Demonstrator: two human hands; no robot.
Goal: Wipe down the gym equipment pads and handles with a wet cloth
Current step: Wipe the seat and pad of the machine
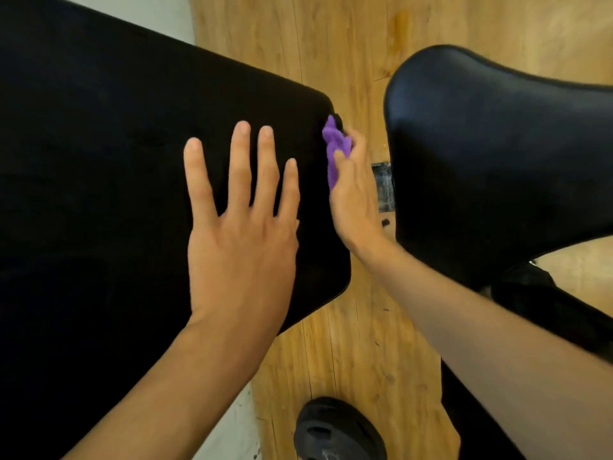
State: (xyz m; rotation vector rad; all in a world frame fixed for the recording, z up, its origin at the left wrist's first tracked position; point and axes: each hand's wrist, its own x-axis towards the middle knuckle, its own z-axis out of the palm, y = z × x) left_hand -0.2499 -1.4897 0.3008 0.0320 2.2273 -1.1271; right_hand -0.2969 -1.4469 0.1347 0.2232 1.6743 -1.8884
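Observation:
A large black bench pad (99,161) fills the left half of the head view. My left hand (242,227) lies flat on it with fingers spread and straight. My right hand (355,197) grips a purple cloth (335,147) and holds it against the pad's right end edge, in the gap between the two pads. A second black pad, the seat (491,154), stands to the right of that gap. Most of the cloth is hidden behind my right hand.
Wooden floor (348,44) shows between and beyond the pads. A metal frame bracket (384,187) sits in the gap under the seat. A black weight plate (338,429) lies on the floor at the bottom. Black frame parts (547,303) run under the seat at right.

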